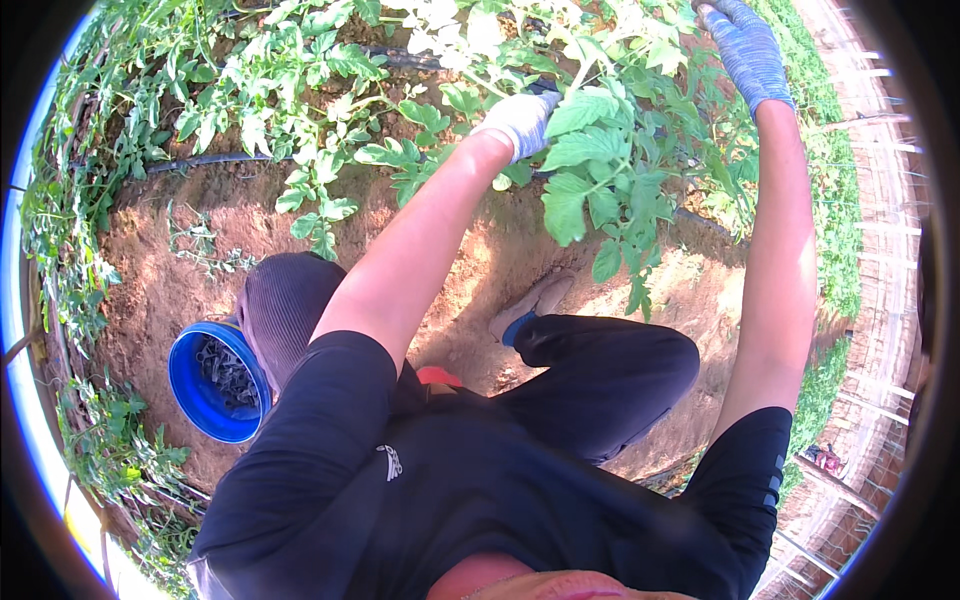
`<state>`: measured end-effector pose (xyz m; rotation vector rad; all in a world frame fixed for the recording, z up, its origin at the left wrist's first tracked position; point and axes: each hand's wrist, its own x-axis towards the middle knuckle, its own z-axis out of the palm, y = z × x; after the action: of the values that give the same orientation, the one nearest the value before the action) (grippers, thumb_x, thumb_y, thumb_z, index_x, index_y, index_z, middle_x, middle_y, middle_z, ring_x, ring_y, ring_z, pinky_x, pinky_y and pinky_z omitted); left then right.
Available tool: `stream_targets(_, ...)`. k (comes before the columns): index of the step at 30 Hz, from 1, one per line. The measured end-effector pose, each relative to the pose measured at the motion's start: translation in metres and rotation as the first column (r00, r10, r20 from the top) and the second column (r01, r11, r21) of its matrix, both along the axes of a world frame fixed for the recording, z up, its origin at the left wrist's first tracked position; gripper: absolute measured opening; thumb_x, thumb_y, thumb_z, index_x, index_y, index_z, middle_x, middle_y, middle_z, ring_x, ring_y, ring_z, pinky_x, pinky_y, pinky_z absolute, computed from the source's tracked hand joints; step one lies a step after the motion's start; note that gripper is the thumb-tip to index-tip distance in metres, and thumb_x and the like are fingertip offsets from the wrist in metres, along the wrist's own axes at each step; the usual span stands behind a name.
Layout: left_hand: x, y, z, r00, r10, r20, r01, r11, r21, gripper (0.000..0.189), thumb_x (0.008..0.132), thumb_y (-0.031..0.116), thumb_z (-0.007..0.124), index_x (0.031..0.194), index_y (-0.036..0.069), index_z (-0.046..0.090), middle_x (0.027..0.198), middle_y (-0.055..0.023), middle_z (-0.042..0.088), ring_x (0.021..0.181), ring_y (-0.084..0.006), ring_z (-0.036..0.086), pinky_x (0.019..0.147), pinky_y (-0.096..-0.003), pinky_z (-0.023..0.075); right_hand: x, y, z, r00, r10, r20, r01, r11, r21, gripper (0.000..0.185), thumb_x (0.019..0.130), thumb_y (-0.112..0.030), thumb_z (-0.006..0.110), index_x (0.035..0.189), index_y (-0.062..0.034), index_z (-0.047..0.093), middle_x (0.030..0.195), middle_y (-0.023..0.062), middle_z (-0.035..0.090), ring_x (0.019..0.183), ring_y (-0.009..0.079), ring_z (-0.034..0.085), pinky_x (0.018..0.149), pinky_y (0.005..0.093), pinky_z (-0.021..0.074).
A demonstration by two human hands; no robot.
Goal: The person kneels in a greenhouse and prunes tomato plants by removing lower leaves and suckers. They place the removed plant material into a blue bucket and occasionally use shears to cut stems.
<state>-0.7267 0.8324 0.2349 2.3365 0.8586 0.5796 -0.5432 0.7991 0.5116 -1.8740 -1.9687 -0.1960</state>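
Note:
Tomato plants [592,150] with broad green leaves spread across the top of the view. My left hand [519,122], in a light knitted glove, reaches in among their stems; its fingertips are hidden by leaves, beside something dark. My right hand [742,52], in a blue-grey knitted glove, is raised at the upper right, at the edge of the foliage. Its fingertips lie at the picture's rim, and whether they hold anything is unclear. A blue bucket [219,381] with many small dark grey pieces in it stands on the soil beside my bent knee.
Black drip irrigation hose [210,160] runs along the bare soil [172,277] under the plants. More plants grow at the left. Rows of low greenery and a line of wire or string with light stakes [885,225] curve along the right. My shoe [536,304] rests on the ground.

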Motion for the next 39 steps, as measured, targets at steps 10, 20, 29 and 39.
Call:
stream_targets(10, 0.013, -0.028, -0.019, 0.787, 0.218, 0.577, 0.155, 0.836, -0.527, 0.026, 0.094, 0.019, 0.060, 0.113, 0.001, 0.066, 0.099, -0.0085, 0.069, 0.085, -0.0179, 0.066, 0.077, -0.0308, 0.0514, -0.011, -0.032, -0.013, 0.935, -0.055, -0.350, 0.067, 0.998, 0.022, 0.039, 0.090, -0.031, 0.068, 0.118, -0.0030, 0.065, 0.100, 0.0094, 0.070, 0.087, 0.0169, 0.067, 0.082, 0.0299, 0.0507)
stream_targets(20, -0.005, -0.045, -0.031, 0.795, 0.310, 0.522, 0.147, 0.736, -0.661, 0.031, 0.094, 0.027, 0.061, 0.110, 0.000, 0.066, 0.097, -0.0138, 0.070, 0.084, -0.0246, 0.067, 0.079, -0.0335, 0.0523, -0.007, -0.108, -0.160, 0.370, -0.286, -0.884, 0.002, 0.952, -0.306, 0.032, 0.092, -0.016, 0.063, 0.118, 0.0028, 0.059, 0.107, 0.0117, 0.067, 0.086, 0.0223, 0.070, 0.077, 0.0319, 0.0574)
stream_targets(29, -0.017, -0.051, -0.024, 0.804, 0.294, 0.516, 0.189, 0.698, -0.691, 0.027, 0.094, 0.021, 0.061, 0.112, 0.003, 0.068, 0.092, -0.0083, 0.070, 0.080, -0.0145, 0.063, 0.077, -0.0304, 0.0517, 0.058, -0.016, -0.258, 0.648, 0.000, -0.762, -0.393, 0.857, -0.334, 0.043, 0.096, -0.031, 0.049, 0.127, -0.0022, 0.055, 0.119, 0.0185, 0.064, 0.105, 0.0321, 0.063, 0.088, 0.0448, 0.0534)
stream_targets(39, -0.015, -0.049, -0.007, 0.905, 0.179, 0.386, 0.130, 0.747, -0.652, 0.034, 0.096, 0.033, 0.060, 0.108, 0.002, 0.071, 0.090, -0.0084, 0.070, 0.080, -0.0134, 0.061, 0.078, -0.0312, 0.0502, 0.006, 0.008, -0.170, -0.343, -0.437, -0.831, -0.613, 0.775, -0.154, 0.065, 0.101, -0.046, 0.044, 0.136, 0.0082, 0.042, 0.137, 0.0248, 0.049, 0.107, 0.0370, 0.062, 0.092, 0.0470, 0.0548)
